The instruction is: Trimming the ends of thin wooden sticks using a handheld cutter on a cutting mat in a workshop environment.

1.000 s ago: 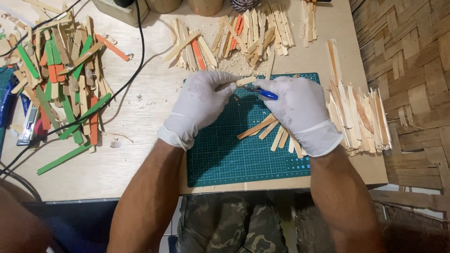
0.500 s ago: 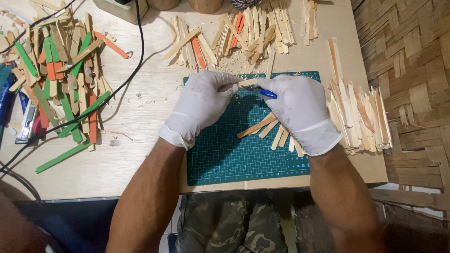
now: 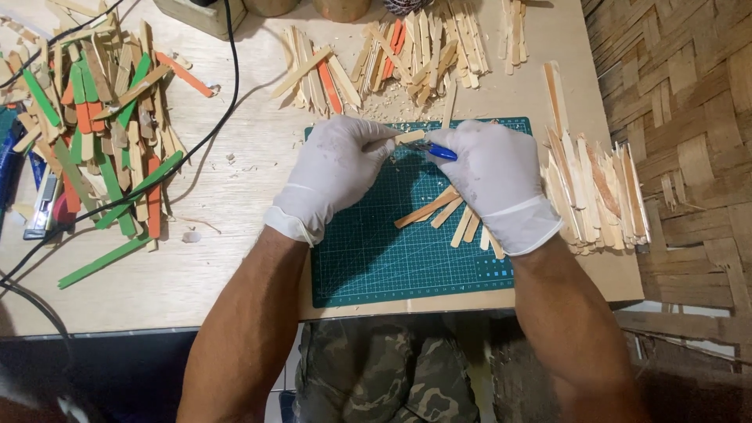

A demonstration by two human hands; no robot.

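Fingers of the gloved left hand (image 3: 338, 174) pinch one end of a short wooden stick (image 3: 410, 137), held just above the far part of the green mat (image 3: 368, 258). Fingers of the gloved right hand (image 3: 495, 178) are closed round a blue-handled knife (image 3: 439, 152), its tip meeting the stick between the two hands. Under the right palm, a few cut sticks (image 3: 439, 208) lie loose on the mat. Right of that hand, a stack of split sticks (image 3: 595, 188) rests at the desk (image 3: 235, 235) edge. Beyond the fingers lies a heap of plain and orange sticks (image 3: 392, 55). Well left of the left hand sits a pile of green, orange and plain sticks (image 3: 102, 125), crossed by a black cable (image 3: 205, 137).
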